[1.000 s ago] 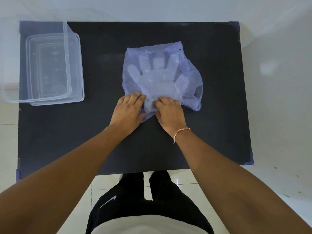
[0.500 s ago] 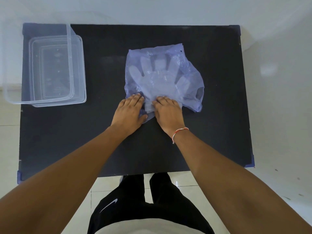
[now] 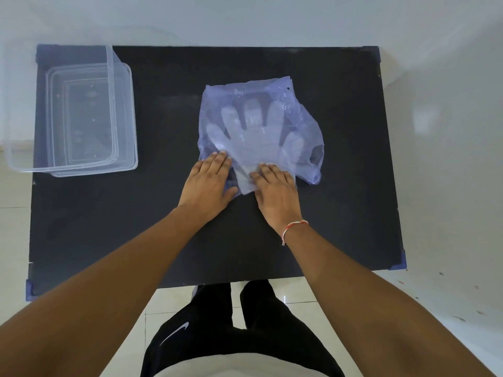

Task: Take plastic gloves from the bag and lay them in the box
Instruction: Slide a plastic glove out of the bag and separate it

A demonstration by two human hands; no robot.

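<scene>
A translucent purple bag [image 3: 296,110] lies flat in the middle of the black table [image 3: 340,213], its mouth toward me. A stack of clear plastic gloves [image 3: 253,131] shows through it, fingers pointing away, with the cuffs poking out at the near edge. My left hand [image 3: 209,183] lies on the bag's near left corner, thumb pinching its edge. My right hand [image 3: 276,191] rests beside it, fingers curled onto the glove cuffs. The clear plastic box [image 3: 122,164] stands open at the far left of the table, with nothing in it.
The box overhangs the table's left edge a little. White tiled floor surrounds the table. My legs in black trousers stand against the near edge.
Both hands have stayed at the bag's mouth. The left fingers slid slightly further onto the bag, and the right fingers curled more onto the cuffs. The bag has barely shifted.
</scene>
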